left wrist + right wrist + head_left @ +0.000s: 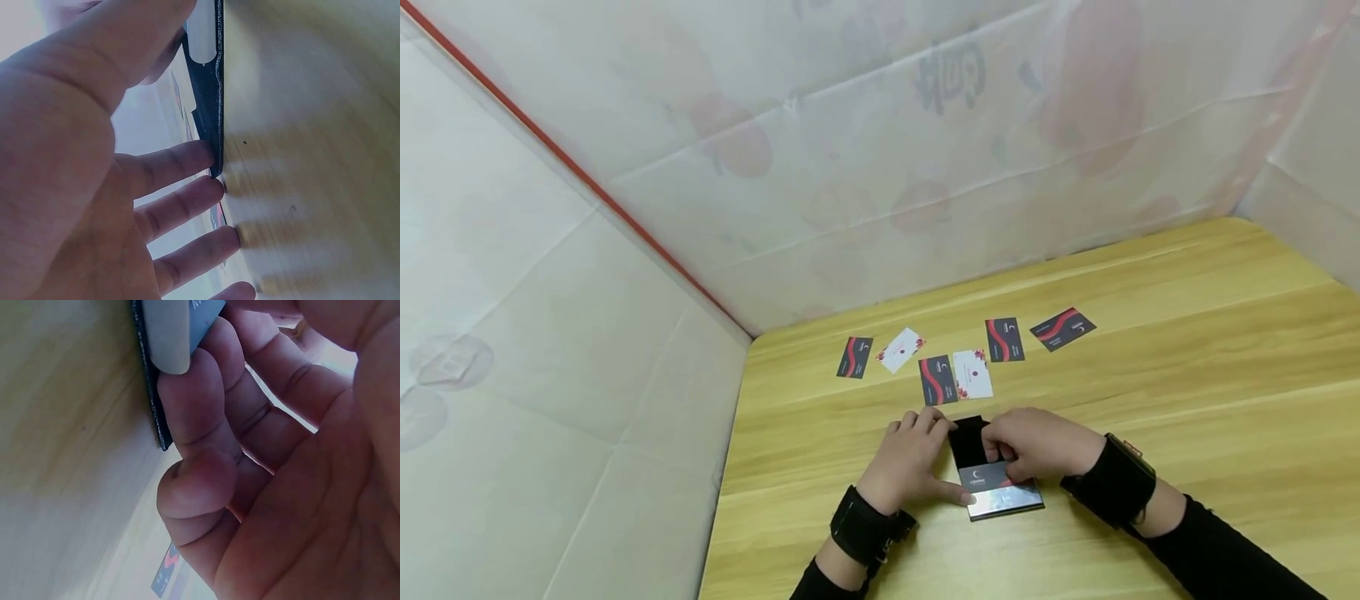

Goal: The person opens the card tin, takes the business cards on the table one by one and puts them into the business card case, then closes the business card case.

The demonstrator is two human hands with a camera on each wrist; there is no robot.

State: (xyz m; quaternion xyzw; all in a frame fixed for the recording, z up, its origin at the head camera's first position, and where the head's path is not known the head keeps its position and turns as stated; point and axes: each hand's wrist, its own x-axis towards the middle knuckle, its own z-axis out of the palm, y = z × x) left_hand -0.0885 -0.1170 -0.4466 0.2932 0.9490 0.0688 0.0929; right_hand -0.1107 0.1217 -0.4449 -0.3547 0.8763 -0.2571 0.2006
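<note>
A black card holder (967, 443) lies spread on the table, with a shiny silver pocket (1006, 501) at its near end. Out of this pocket stands part of a dark grey business card (981, 477) with a white logo. My left hand (910, 467) steadies the holder's left side, its thumb at the pocket's corner and a fingertip at the far corner; in the left wrist view its fingers (181, 203) are fairly straight. On the right, my right hand (1037, 442) has curled fingers on the business card; the right wrist view shows fingertips against the pocket's end (170, 337). They partly hide the card.
Beyond the holder lie several loose cards: dark ones with red waves (938, 381), and white ones with red flowers (973, 375). The wooden table (1187, 375) meets printed white sheeting (850, 208) at the back and left. Both wrists wear black straps (1112, 483).
</note>
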